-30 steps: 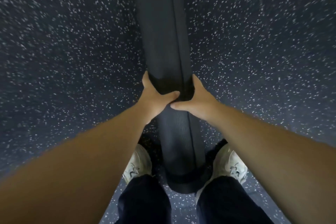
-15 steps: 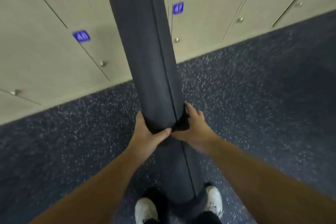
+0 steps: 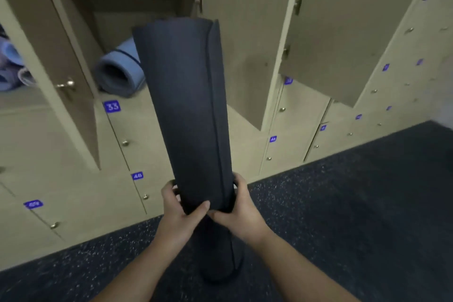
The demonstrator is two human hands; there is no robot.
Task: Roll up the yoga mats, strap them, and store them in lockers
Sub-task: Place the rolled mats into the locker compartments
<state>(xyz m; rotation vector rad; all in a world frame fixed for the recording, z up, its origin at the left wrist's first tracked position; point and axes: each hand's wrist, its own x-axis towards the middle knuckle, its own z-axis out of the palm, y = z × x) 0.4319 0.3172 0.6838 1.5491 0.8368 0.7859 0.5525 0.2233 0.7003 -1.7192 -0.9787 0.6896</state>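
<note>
A dark rolled yoga mat (image 3: 188,110) stands nearly upright in front of me, its top end level with an open locker (image 3: 137,0). A black strap (image 3: 188,206) circles the roll low down. My left hand (image 3: 179,206) grips the mat and strap from the left. My right hand (image 3: 239,208) grips them from the right, thumbs almost touching. A blue rolled mat (image 3: 120,68) lies on the shelf inside the open locker.
Beige numbered lockers (image 3: 73,191) fill the wall ahead. Three doors hang open: one at the left (image 3: 66,86), one just right of the mat (image 3: 245,56), one farther right (image 3: 348,37). More rolled mats (image 3: 9,66) show at the far left. Dark speckled floor (image 3: 343,203) lies below.
The view has lifted from the floor to the lockers. The mat has come up with both hands still on the strapped part, and its top now reaches the open locker.
</note>
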